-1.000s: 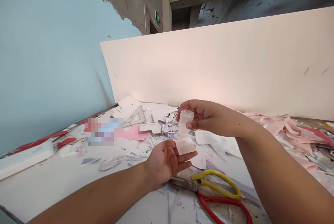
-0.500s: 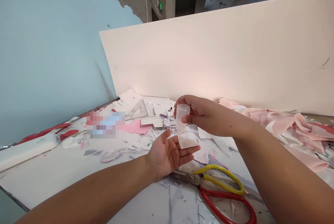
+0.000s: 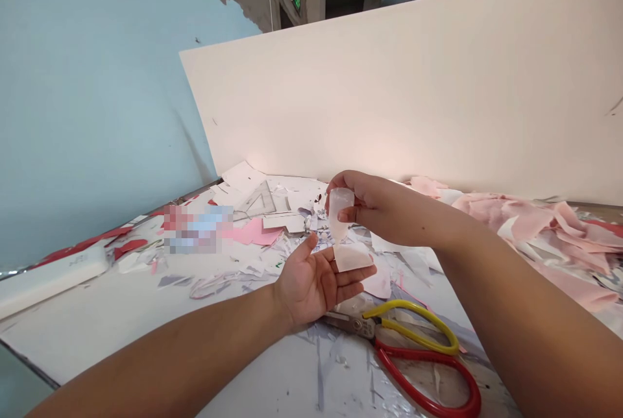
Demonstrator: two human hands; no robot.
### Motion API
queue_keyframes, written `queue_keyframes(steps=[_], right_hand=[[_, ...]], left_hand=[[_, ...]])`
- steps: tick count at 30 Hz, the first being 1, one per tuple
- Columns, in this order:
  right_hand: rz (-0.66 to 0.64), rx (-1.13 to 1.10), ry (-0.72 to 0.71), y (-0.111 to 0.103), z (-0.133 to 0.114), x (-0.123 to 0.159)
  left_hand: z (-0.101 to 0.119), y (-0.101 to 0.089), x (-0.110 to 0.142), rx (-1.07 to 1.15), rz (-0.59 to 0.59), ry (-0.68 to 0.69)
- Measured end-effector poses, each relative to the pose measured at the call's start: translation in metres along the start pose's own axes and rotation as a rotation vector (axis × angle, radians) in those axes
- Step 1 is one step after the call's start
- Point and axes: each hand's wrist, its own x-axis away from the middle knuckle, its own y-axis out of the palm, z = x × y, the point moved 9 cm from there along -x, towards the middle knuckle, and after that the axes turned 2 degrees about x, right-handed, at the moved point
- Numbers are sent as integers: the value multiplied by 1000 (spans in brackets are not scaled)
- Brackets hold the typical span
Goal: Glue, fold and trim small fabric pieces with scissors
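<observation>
My left hand [image 3: 318, 285] is palm up with its fingers stretched out. A small pale pinkish-white piece [image 3: 353, 257], like paper or thin foam, rests on those fingers; the thumb stands apart from it. Above it, my right hand [image 3: 357, 200] grips a translucent squeeze bottle [image 3: 341, 210] that tapers downward. The bottle's narrow end points down at the edge of the piece, and I cannot tell whether they touch. Just right of and below my left hand lie large scissors [image 3: 418, 353] with one yellow and one red handle, their blade tips hidden.
A white table [image 3: 272, 366] is littered with paper scraps. Pink sheets [image 3: 535, 217] pile up at the right. A clear set square [image 3: 257, 200] and a pink sheet [image 3: 256, 233] lie further back. A white block [image 3: 53, 278] is at left. A pale board [image 3: 389, 100] stands behind.
The view has shifted slightly. Both hands keep nearly the same pose, with the bottle still over the pale piece on my left fingers.
</observation>
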Motion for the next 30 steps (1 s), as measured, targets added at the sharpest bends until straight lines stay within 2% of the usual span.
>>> queue_keyframes(steps=[30], right_hand=[[3,-6,16,2,6,-3]], left_hand=[[-2,-1,-1,-1,-26,-16]])
